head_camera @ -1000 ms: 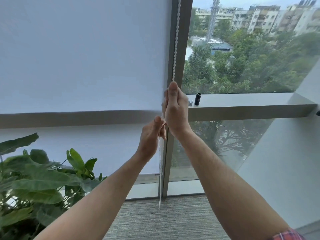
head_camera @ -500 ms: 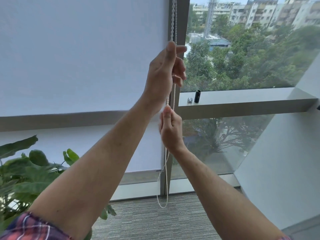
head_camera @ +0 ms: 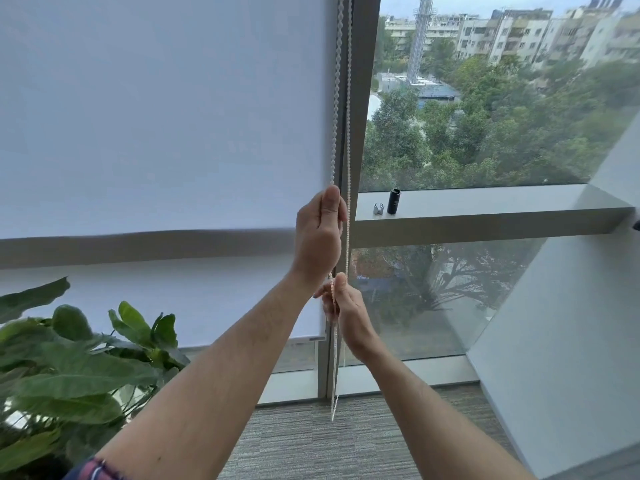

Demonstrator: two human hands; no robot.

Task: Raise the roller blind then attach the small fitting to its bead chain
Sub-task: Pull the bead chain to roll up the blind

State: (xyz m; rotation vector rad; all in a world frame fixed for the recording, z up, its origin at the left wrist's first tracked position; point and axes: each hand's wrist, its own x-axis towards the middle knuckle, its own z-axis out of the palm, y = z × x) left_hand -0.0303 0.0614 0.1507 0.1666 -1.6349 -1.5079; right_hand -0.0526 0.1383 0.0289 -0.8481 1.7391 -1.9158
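I log: left hand gripping chain, right hand pinching it below, blind edge beside, fitting right on sill.

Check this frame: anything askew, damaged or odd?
Nothing stands out. Both hands grip the bead chain, left hand above right hand. The blind hangs straight, its bottom edge level. The small fitting and a black cylinder stand upright on the ledge.
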